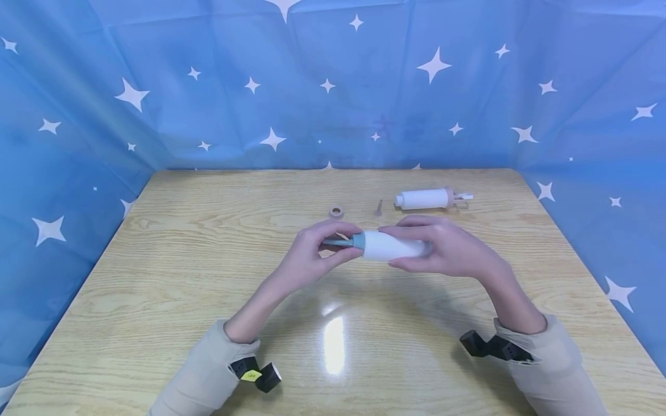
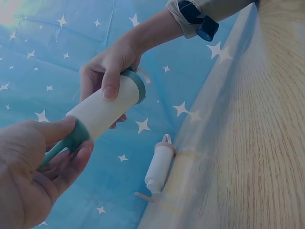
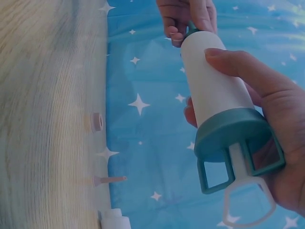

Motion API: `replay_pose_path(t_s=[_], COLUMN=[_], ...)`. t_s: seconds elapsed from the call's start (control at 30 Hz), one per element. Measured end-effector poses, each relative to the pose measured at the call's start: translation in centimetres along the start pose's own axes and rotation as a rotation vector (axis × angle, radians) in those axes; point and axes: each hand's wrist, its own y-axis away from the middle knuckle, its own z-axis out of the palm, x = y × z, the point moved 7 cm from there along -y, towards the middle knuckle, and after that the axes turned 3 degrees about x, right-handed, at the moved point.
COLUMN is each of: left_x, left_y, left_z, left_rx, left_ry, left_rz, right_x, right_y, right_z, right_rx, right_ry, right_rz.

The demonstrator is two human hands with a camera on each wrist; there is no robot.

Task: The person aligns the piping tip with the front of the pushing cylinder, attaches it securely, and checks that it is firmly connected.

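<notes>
A large white-barrelled syringe (image 1: pixel 390 246) with green ends is held level above the table between both hands. My left hand (image 1: pixel 312 251) pinches the green collar at its left end between thumb and fingers; a slim green nozzle (image 2: pixel 56 152) points back into that palm. Around the barrel, near its other end, my right hand (image 1: pixel 447 245) has its thumb and fingers curled. The right wrist view shows a green end cap (image 3: pixel 233 129) with square finger loops. Out of the cap comes a pale plunger rod ending in a ring handle (image 3: pixel 226 205).
A second white syringe (image 1: pixel 424 199) with a pink cap lies towards the table's back right. Left of it, a small pink nozzle (image 1: pixel 379 209) stands, then a pink ring (image 1: pixel 336 212). Blue star-patterned cloth (image 1: pixel 322 110) hangs behind the wooden table (image 1: pixel 198 231) and along both sides.
</notes>
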Motion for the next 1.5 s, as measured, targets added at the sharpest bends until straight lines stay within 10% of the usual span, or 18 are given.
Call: replay_pose_path(t_s=[0.3,0.63,1.5], left_x=[0.4,-0.1,1.8], left_y=[0.1,0.1,0.3], left_z=[0.0,0.1,-0.2], left_rx=[0.026,0.019,0.054], left_ry=[-0.014,-0.013,-0.105], left_rz=[0.067,-0.009,0.203], right_x=[0.1,-0.2,-0.1], right_y=[0.1,-0.1,0.0], right_z=[0.0,-0.1,0.5], right_rx=[0.001,0.013,-0.013], right_ry=[0.008,0.005,-0.119], right_rz=[0.016,-0.008,-0.048])
